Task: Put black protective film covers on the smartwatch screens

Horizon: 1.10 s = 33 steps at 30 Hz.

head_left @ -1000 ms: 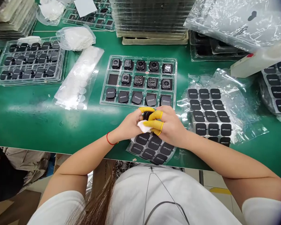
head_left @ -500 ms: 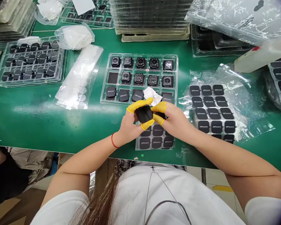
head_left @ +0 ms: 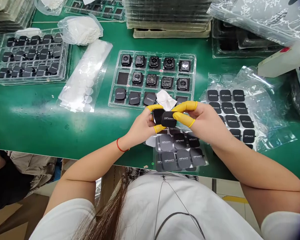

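Yellow-cotted left fingers (head_left: 153, 107) pinch a black watch body (head_left: 157, 116); right fingers (head_left: 184, 106) pinch a HiFuture pad (head_left: 168, 119) against it.
Below them, a sheet of black pads (head_left: 180, 150) lies on the green bench (head_left: 65, 133); a white wipe (head_left: 166, 99) sits just beyond.

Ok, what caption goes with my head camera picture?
Left hand holds a glossy black watch, right hand a black pad over it, beside a tray of watches.
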Each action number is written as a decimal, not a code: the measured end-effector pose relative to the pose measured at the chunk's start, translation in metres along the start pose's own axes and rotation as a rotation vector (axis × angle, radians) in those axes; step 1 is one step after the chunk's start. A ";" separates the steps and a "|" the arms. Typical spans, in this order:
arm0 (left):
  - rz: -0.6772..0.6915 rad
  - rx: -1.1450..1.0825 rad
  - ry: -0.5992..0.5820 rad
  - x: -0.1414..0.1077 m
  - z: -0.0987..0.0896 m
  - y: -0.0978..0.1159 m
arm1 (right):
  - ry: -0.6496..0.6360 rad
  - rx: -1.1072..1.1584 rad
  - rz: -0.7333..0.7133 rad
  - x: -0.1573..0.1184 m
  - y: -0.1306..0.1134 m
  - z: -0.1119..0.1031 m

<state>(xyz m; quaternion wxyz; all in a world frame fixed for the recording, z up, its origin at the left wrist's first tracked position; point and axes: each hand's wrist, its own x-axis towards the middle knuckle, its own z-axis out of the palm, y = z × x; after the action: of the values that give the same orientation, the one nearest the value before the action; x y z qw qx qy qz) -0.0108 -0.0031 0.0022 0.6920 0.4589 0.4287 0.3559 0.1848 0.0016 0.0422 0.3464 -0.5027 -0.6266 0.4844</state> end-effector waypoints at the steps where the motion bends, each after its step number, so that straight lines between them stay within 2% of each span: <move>1: 0.013 0.032 -0.019 -0.002 0.001 -0.002 | -0.047 0.049 0.069 0.002 0.002 -0.001; 3: 0.038 0.109 -0.035 -0.005 0.003 -0.004 | -0.099 0.117 0.145 0.005 0.006 -0.001; 7: 0.097 0.218 -0.060 -0.009 0.004 -0.006 | -0.110 0.154 0.190 0.004 0.009 0.004; 19: 0.132 0.251 -0.062 -0.009 0.003 -0.008 | -0.101 0.078 0.166 0.003 0.009 0.006; 29: 0.096 0.235 -0.059 -0.009 0.005 -0.005 | -0.060 -0.147 0.040 0.000 0.008 0.007; 33: 0.069 0.220 -0.035 -0.010 0.005 -0.005 | 0.063 -0.514 -0.240 -0.004 0.011 0.008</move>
<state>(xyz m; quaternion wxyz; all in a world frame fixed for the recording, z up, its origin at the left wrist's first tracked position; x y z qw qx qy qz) -0.0092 -0.0152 0.0015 0.6323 0.5527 0.4370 0.3220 0.1812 -0.0037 0.0298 0.2816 -0.5110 -0.7730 0.2492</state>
